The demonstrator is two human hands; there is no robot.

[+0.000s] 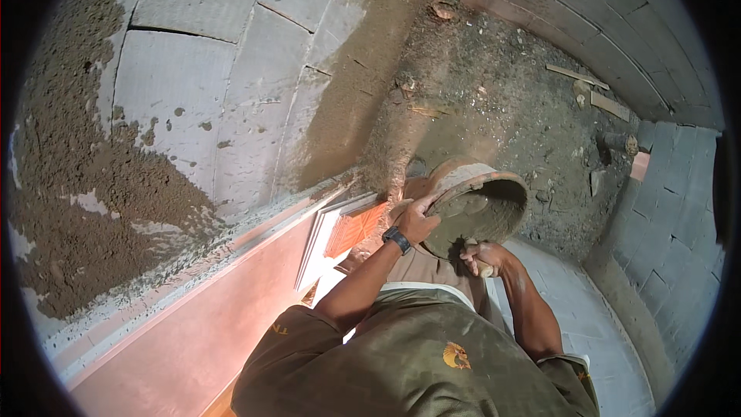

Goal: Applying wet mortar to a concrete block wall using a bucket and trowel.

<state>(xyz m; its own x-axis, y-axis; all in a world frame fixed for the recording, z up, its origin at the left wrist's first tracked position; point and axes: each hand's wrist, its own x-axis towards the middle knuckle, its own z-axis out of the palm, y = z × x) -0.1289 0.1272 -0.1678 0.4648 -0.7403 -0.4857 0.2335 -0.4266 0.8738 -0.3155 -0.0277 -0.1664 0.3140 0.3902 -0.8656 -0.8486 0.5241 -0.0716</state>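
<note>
A round bucket [522, 205], tilted toward me with its rim crusted in mortar, is at the middle of the head view. Wet grey-brown mortar [494, 218] lies inside it. My left hand [417, 221], with a dark watch on the wrist, is closed on the bucket's left rim. At the near rim my right hand [486, 255] is closed round the short pale handle [485, 269] of what looks like a trowel. Its blade cannot be made out. Dark mortar clings beside the right fingers.
To the left a grey block wall [174, 69] carries patches of wet mortar [100, 208]. Stacked white and orange panels [351, 230] stand by my left forearm. Rubble ground [509, 93] with wood strips [610, 105] lies beyond the bucket; another block wall [675, 208] rises at right.
</note>
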